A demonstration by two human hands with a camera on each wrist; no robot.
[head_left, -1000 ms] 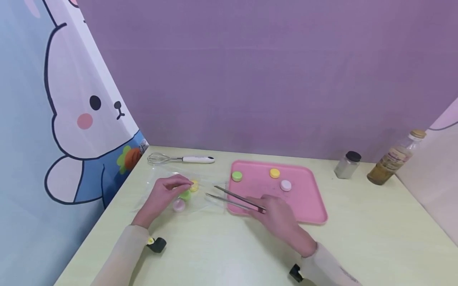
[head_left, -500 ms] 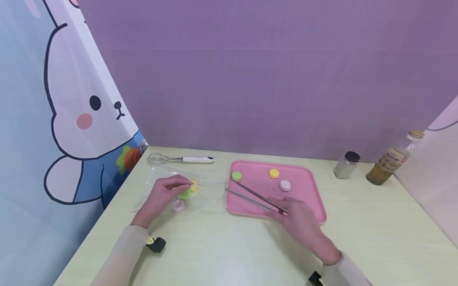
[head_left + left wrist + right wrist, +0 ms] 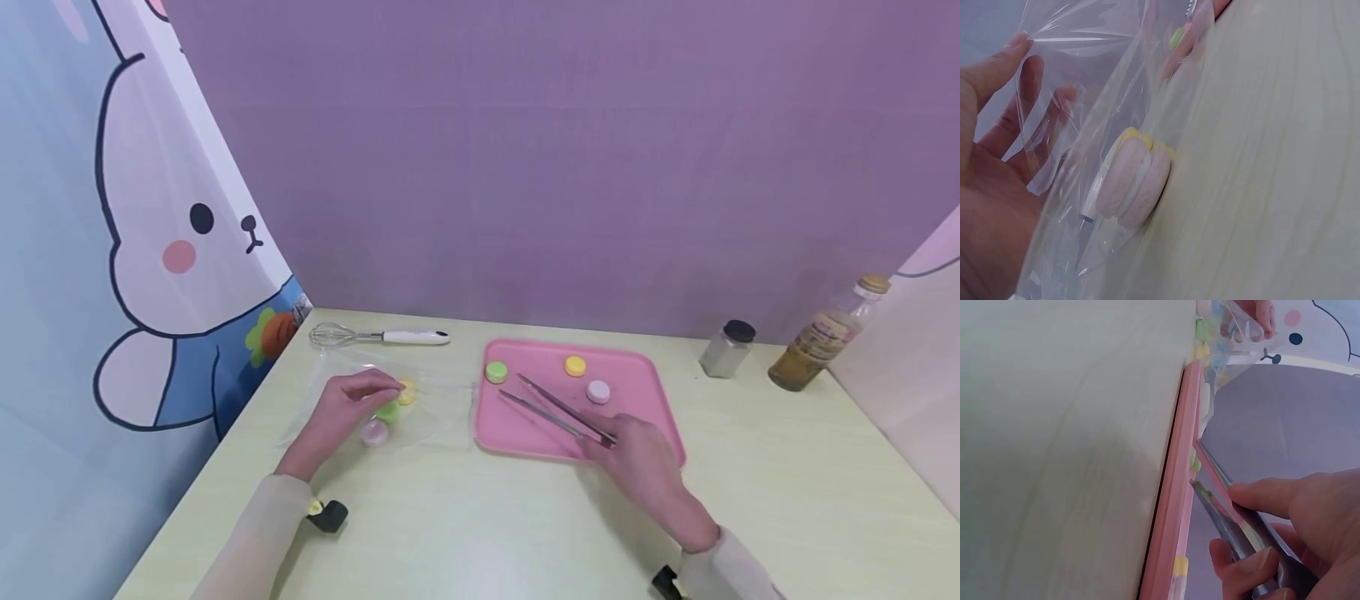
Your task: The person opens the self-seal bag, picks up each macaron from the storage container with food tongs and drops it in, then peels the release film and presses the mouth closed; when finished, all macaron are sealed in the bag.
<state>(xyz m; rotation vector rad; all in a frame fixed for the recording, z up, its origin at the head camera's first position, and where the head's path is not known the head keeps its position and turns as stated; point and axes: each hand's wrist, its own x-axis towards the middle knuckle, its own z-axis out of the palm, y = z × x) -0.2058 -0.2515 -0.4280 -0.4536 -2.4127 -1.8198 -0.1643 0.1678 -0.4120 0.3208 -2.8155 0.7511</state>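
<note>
My left hand (image 3: pixel 347 410) pinches the film of one clear bag (image 3: pixel 442 417) on the desk (image 3: pixel 487 533), three bagged macarons (image 3: pixel 375 432) visible. My right hand (image 3: pixel 636 460) grips one pair of tongs (image 3: pixel 570 411), tips parted, over one pink tray (image 3: pixel 641 400) bearing three loose macarons (image 3: pixel 597 392).

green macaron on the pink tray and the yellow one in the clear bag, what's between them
In the head view, the left rim of the pink tray, then an unfilled stretch of the clear bag.
</note>
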